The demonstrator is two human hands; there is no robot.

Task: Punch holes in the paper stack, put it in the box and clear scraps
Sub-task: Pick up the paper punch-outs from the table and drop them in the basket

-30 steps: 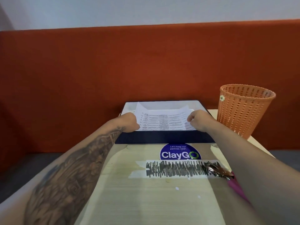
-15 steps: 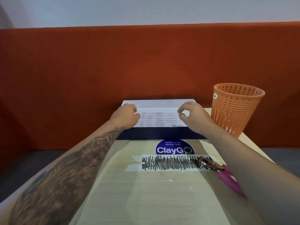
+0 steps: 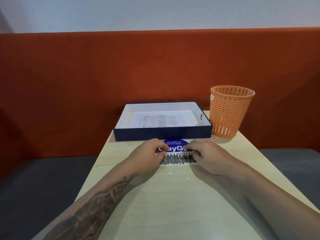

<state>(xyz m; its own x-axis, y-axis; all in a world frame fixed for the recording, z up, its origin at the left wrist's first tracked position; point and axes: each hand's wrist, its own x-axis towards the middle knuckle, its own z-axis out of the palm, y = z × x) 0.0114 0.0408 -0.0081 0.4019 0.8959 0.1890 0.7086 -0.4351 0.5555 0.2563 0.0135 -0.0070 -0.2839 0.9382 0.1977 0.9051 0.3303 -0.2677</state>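
- Head view: the paper stack (image 3: 161,119) lies flat on the floor of the dark blue box (image 3: 162,134), printed side up, with no hand on it.
- The box stands open at the far end of the pale wooden worktop (image 3: 155,196), its white inner walls showing.
- Just right of the box stands an orange plastic basket (image 3: 231,111), upright, near the worktop's far right corner.
- In front of the box a round blue sticker (image 3: 174,144) lies on the worktop, and just nearer is a white strip scribbled over in black (image 3: 178,159).
- The left hand (image 3: 149,155) rests at the strip's left end, fingers (image 3: 161,154) curled inward; whether they grip anything I cannot tell.
- The right hand (image 3: 206,156) rests at the strip's right end, fingers curled down the same way; its hold cannot be told either.
- Two small white paper scraps (image 3: 170,173) lie on the worktop just nearer than the strip, between the forearms.
- Behind the worktop runs an orange-red upholstered backrest (image 3: 86,75).
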